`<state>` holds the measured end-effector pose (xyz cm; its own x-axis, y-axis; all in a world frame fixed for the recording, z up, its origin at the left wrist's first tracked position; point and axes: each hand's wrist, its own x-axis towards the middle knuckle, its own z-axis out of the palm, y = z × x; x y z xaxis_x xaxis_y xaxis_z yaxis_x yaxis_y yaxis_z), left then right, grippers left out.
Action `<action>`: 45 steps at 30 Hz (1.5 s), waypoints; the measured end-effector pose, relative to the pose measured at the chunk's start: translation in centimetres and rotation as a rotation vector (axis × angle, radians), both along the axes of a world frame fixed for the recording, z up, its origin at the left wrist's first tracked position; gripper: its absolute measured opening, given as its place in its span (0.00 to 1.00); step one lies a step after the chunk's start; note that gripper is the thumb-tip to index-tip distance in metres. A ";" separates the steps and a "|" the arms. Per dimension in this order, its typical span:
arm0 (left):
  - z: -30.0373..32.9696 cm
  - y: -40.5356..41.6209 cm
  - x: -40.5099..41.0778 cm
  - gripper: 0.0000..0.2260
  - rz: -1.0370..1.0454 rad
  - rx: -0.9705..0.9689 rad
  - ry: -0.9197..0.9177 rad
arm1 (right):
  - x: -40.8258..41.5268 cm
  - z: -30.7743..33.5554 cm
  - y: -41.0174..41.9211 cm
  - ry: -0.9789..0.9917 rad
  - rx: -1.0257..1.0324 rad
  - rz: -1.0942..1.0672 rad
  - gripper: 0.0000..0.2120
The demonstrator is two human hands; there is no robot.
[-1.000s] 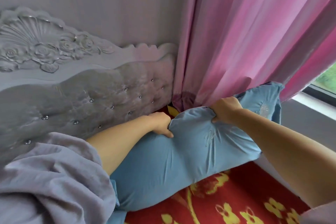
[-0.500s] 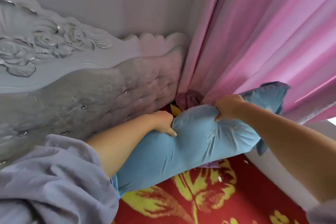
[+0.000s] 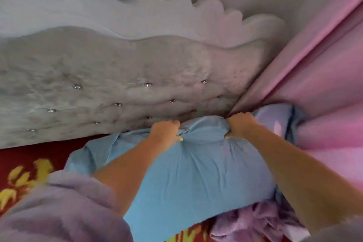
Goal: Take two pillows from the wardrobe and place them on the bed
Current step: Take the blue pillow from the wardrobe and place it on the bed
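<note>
Blue cotton-cased soft pillow [image 3: 196, 173] lies on the red yellow-flowered bed [image 3: 29, 163] against the grey tufted headboard [image 3: 137, 68]; my left hand [image 3: 167, 133] and right hand [image 3: 239, 125] have fingers pinching its far edge; I judge one pillow nearly placed, any second unseen.

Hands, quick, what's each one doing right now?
Left hand: closed, gripping the far edge of the blue pillow.
Right hand: closed, gripping the same pillow edge.
</note>
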<state>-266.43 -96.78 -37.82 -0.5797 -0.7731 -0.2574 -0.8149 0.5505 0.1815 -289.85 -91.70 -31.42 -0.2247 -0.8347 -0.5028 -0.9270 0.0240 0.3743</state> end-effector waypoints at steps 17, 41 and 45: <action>-19.1 6.0 7.9 0.27 0.224 -0.170 0.021 | 0.7 -22.3 1.2 -0.349 -0.255 -0.228 0.30; -18.0 9.2 13.6 0.43 1.092 0.524 0.463 | 4.1 -21.1 11.9 -0.314 -0.244 -0.100 0.28; -14.5 8.2 11.5 0.39 1.021 0.345 0.203 | 4.4 -18.9 11.4 -0.325 -0.155 -0.138 0.28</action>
